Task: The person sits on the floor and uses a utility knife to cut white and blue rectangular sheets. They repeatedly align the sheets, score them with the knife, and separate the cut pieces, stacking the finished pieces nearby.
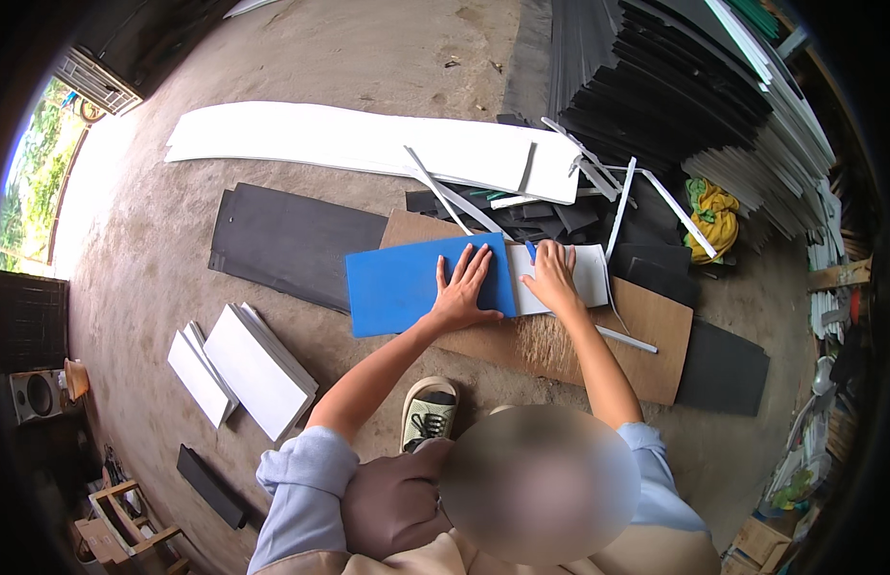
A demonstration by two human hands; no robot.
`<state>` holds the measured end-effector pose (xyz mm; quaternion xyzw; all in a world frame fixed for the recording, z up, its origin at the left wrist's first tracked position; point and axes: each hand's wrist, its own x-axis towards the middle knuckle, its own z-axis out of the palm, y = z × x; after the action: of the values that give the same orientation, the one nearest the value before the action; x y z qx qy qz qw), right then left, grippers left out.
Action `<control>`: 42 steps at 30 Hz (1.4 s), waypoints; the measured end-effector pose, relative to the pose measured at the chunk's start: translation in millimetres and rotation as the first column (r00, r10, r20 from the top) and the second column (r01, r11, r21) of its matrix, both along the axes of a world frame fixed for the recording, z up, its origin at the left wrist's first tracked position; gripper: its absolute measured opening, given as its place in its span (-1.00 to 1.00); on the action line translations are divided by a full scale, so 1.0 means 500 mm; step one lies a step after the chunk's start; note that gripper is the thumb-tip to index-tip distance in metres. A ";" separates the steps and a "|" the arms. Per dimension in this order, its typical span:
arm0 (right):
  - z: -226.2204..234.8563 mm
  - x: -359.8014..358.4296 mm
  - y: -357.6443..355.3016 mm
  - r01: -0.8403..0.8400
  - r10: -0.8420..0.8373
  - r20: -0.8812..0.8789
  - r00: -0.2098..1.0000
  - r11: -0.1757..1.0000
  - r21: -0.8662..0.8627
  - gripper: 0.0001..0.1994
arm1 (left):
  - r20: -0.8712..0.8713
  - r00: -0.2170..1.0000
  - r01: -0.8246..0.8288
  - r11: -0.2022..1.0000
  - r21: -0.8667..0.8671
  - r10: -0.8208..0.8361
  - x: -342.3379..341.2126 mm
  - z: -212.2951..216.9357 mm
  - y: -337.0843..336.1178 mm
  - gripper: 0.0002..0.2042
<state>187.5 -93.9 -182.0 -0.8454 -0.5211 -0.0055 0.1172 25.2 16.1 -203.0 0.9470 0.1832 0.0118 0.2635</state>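
My left hand (459, 295) lies flat with its fingers spread on a rectangular blue board (392, 283), near its right edge. A white sheet (589, 273) shows from that edge rightward. Over the white sheet, close to the blue edge, my right hand (552, 278) is closed around a slim blue-handled tool (531, 251). The fingers hide most of the tool, so I cannot tell whether it is a pen or a cutter. Both pieces rest on a brown board (646, 335) with a scratched, worn patch near its front edge.
Dark sheets (292, 240) extend from under the brown board. Long white sheets (349, 139) lie beyond, beside white offcut strips (621, 211) and black scraps. White panels (258, 369) sit at left. Tall stacks of black sheets (665, 91) and a yellow cloth (713, 220) are at far right.
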 end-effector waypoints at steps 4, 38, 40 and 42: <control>-0.024 0.026 0.051 -0.068 0.057 -0.067 0.996 0.980 -0.188 -0.33 | 0.073 0.989 -0.132 0.989 0.071 0.127 0.006 -0.017 -0.008 -0.05; 0.566 -0.038 -0.250 -0.088 0.041 0.167 0.985 0.956 0.281 -0.57 | 0.631 0.772 -0.272 0.862 0.428 -0.070 -0.124 0.483 0.035 -0.45; 0.541 -0.048 -0.247 -0.133 0.083 0.149 0.985 0.920 0.367 -0.53 | 0.430 0.874 0.012 0.894 0.447 -0.226 -0.111 0.515 -0.008 -0.45; 0.501 -0.045 -0.238 -0.211 0.151 0.165 0.975 0.868 0.449 -0.57 | 0.282 0.901 0.243 0.923 0.297 -0.328 -0.099 0.538 -0.068 -0.47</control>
<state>165.0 -212.9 68.7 -0.7382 -0.5879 -0.1714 0.2828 -24.3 -17.8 66.0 0.9743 -0.0079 0.1531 0.1651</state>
